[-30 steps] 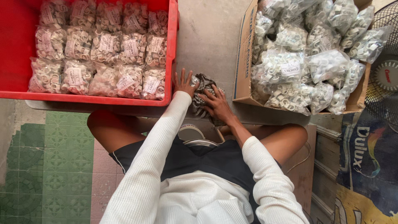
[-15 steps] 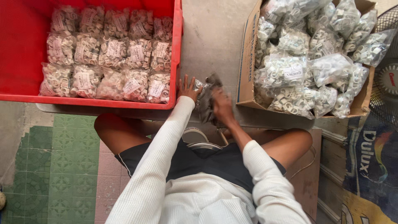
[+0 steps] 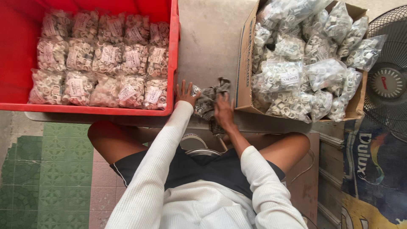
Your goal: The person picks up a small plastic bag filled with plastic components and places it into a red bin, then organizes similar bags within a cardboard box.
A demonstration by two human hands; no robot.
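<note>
- Left hand (image 3: 185, 94) lies flat w/ fingers spread wide on the grey surface (image 3: 210, 46), just beside the near right corner of the red crate (image 3: 174, 63); it pins the left edge of a clear bag of small parts (image 3: 206, 101).
- Right hand (image 3: 223, 111) is curled down over that bag, back of hand up; fingertips are hidden, so whether it actually pinches the bag can't be told.
- Bag sits on the surface between the two hands, in the gap btw crate and cardboard box (image 3: 246, 63), touching or nearly touching the box's near corner.
- Doing this well, by my read: keep the left palm as anchor so the bag doesn't skid, gather the loose mouth w/ the right, press air out before closing. Keep the bag low on the surface; the film looks thin & would spill if lifted by one corner.
- Crate holds neat rows of sealed packets (image 3: 101, 63) w/ paper labels; box holds looser unlabelled-looking bags of white clips (image 3: 305, 63). Fan (image 3: 388, 80) stands at far right, floor tiles (image 3: 46, 169) at lower left.
- Vs. half a sec ago: left hand about the same spot, fingers more splayed now. Right hand has slid nearer the body, so more of the bag shows above it. Bag itself barely moved. Crate & box unchanged.
</note>
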